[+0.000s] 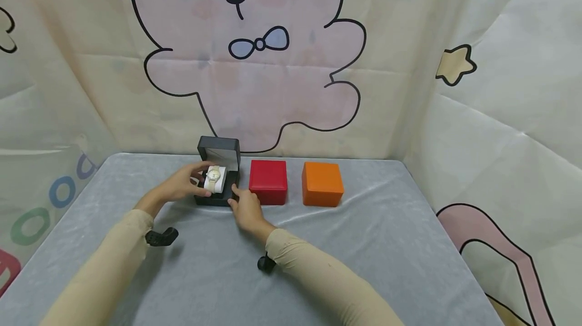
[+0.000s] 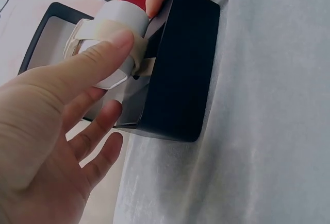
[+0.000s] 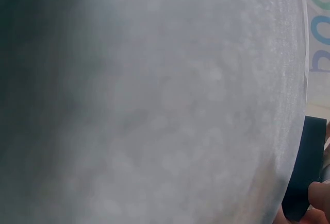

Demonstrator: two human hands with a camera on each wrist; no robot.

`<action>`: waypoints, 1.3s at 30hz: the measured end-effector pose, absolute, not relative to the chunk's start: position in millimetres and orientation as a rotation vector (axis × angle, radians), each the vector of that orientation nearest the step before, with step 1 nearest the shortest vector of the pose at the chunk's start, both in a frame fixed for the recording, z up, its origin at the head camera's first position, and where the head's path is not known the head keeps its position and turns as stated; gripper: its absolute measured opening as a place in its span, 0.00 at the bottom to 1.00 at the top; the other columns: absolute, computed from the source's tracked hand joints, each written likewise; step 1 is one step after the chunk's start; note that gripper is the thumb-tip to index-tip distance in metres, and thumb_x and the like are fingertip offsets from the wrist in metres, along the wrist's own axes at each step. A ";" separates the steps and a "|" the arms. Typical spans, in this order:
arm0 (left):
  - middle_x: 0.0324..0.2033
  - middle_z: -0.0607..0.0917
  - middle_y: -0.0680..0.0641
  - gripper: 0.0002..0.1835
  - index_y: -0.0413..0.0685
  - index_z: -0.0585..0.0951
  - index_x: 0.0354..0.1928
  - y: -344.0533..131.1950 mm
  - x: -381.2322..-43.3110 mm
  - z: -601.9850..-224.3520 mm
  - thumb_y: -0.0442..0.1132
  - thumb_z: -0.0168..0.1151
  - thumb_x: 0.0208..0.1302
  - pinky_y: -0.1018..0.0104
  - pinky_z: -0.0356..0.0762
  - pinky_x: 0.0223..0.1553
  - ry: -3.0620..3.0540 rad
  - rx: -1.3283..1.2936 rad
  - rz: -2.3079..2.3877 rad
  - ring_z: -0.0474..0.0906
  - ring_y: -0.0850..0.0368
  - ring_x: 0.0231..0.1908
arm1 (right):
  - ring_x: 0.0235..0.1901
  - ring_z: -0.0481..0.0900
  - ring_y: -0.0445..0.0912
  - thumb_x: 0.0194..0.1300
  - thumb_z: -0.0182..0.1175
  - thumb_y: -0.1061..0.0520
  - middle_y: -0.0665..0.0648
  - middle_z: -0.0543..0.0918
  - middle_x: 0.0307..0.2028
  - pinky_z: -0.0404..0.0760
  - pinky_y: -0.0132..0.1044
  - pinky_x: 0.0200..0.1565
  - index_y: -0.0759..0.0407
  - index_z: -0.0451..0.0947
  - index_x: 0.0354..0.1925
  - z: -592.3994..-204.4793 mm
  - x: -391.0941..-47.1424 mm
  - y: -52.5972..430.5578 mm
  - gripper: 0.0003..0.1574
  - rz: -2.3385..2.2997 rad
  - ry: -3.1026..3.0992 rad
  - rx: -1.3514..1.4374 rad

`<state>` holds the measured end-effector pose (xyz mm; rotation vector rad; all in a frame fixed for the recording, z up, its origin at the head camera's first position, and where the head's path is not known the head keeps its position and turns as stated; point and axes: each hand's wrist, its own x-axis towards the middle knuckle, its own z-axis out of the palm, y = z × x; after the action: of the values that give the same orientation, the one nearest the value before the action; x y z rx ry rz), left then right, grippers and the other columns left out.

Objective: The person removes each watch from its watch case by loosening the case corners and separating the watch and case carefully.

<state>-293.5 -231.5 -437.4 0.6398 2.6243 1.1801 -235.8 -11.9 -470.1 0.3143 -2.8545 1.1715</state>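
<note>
A black watch box (image 1: 220, 150) stands with its lid up near the back of the table. My left hand (image 1: 184, 183) pinches a white cushion (image 2: 124, 14) with a wristwatch (image 1: 213, 175) strapped round it. The watch has a pale strap and a light round face. The cushion is tilted, above or partly inside the box's base; how deep it sits I cannot tell. My right hand (image 1: 248, 210) grips the front right corner of the box. In the right wrist view, only a bit of that hand and the dark box (image 3: 308, 162) show at the lower right edge.
A red box (image 1: 268, 180) stands just right of the watch box, close to my right hand. Farther right is an orange box (image 1: 322, 184). Both are closed. A grey cloth (image 1: 364, 255) covers the table, and a printed curtain (image 1: 291, 93) hangs right behind it.
</note>
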 end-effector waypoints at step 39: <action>0.66 0.75 0.36 0.45 0.42 0.66 0.74 -243.8 -253.9 -435.4 0.38 0.77 0.56 0.67 0.80 0.43 2.600 0.580 1.438 0.79 0.56 0.42 | 0.58 0.82 0.47 0.67 0.64 0.64 0.56 0.79 0.65 0.81 0.42 0.56 0.59 0.74 0.68 -467.8 -235.2 -10.3 0.31 1.316 -2.807 0.323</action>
<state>-253.9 -243.8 -435.4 0.5797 2.5999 1.4380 -235.2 -10.3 -467.8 0.3231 -2.8068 1.3156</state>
